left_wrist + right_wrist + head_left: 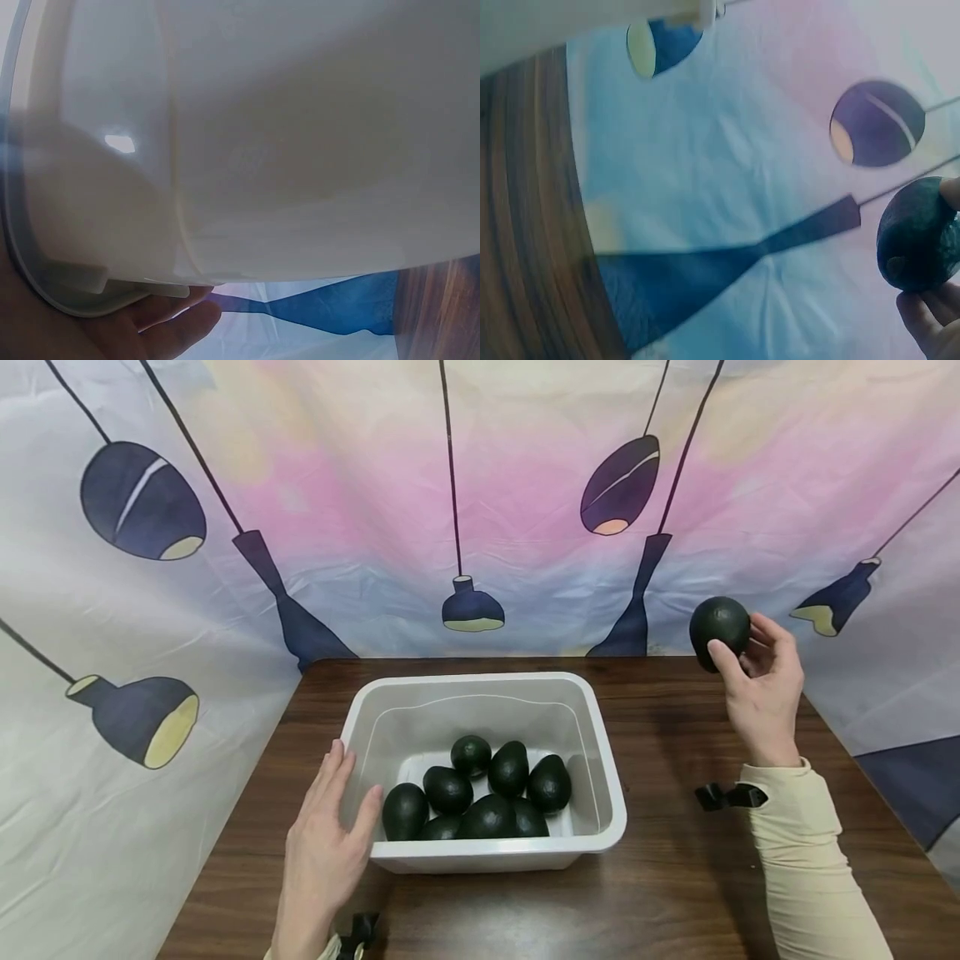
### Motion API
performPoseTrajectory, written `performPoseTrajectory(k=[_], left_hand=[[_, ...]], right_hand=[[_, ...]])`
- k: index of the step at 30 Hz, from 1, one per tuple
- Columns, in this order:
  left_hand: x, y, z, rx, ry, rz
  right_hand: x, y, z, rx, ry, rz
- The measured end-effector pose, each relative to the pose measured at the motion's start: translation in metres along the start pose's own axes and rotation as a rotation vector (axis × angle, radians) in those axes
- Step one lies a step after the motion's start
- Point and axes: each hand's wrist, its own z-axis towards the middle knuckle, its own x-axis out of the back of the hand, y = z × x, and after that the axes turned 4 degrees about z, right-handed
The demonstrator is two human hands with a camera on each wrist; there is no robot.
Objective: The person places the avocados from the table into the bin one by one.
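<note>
My right hand (767,693) holds a dark green avocado (718,628) up above the table's right back edge, thumb on the near side and fingers behind. The right wrist view shows the same avocado (919,236) at its right edge, between thumb and fingers. Several more avocados (489,817) lie in a pale grey plastic basin (495,858), mostly toward its near side. My left hand (324,835) rests along the basin's left rim, fingers fairly straight. From the left wrist, the basin's outer wall (300,150) fills most of the view, with fingers (180,330) below the rim.
The basin stands on a dark wooden table (667,893). Behind the table hangs a cloth backdrop (360,485) printed with hanging lamps. Black straps (731,796) sit on both wrists.
</note>
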Motion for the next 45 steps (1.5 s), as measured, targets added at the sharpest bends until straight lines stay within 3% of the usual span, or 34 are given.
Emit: performPoseTrajectory(k=[8,16,22,30,45], left_hand=[[0.0,0.001,0.001,-0.003,-0.007,0.003],[0.0,0.0,0.0,-0.009,-0.001,0.005],[-0.001,0.0,0.0,0.0,0.002,0.01],[0.0,0.0,0.0,0.006,0.001,0.013],[0.0,0.0,-0.001,-0.003,0.011,0.012]], right_hand=[[-0.014,-0.025,-0.011,0.045,-0.023,0.099],[-0.025,-0.06,-0.021,0.112,-0.046,0.283],[-0.028,-0.057,-0.023,0.142,-0.058,0.372],[-0.033,-0.061,-0.028,0.192,-0.109,0.388],[-0.05,-0.106,-0.049,0.24,-0.206,0.295]])
